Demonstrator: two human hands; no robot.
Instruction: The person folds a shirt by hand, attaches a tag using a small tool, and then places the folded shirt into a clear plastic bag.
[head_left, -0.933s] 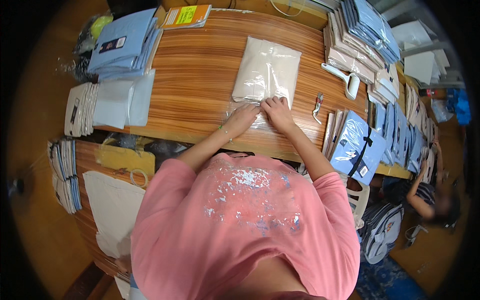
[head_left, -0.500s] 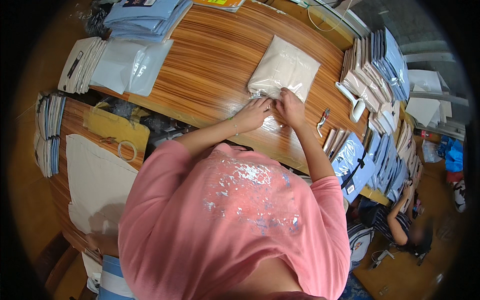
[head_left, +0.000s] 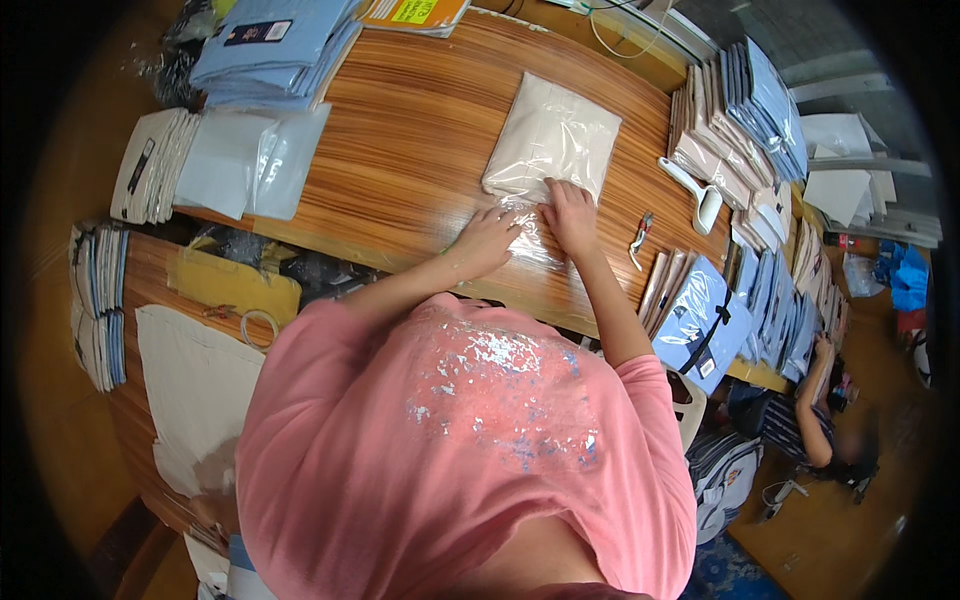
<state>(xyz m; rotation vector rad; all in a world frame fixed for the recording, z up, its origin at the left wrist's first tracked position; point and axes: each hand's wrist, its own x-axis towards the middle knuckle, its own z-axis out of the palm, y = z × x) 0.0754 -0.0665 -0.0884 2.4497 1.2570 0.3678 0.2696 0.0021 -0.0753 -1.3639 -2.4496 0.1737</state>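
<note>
A beige folded garment in a clear plastic bag lies on the striped wooden table in front of me. The bag's loose transparent flap spreads toward me over the wood. My left hand rests with its fingers stretched out at the left side of this flap. Beside it, my right hand lies on the bag's near edge, fingers out over the plastic and thumb apart. Both hands seem to press flat rather than grip.
To the right lie a white lint roller, small snips and stacks of bagged beige and blue garments. At the left are blue garments and clear plastic bags. Another person sits at the lower right.
My hands have moved apart from their pinch at the bag's near edge and now lie flatter on the plastic. The view has shifted slightly.
</note>
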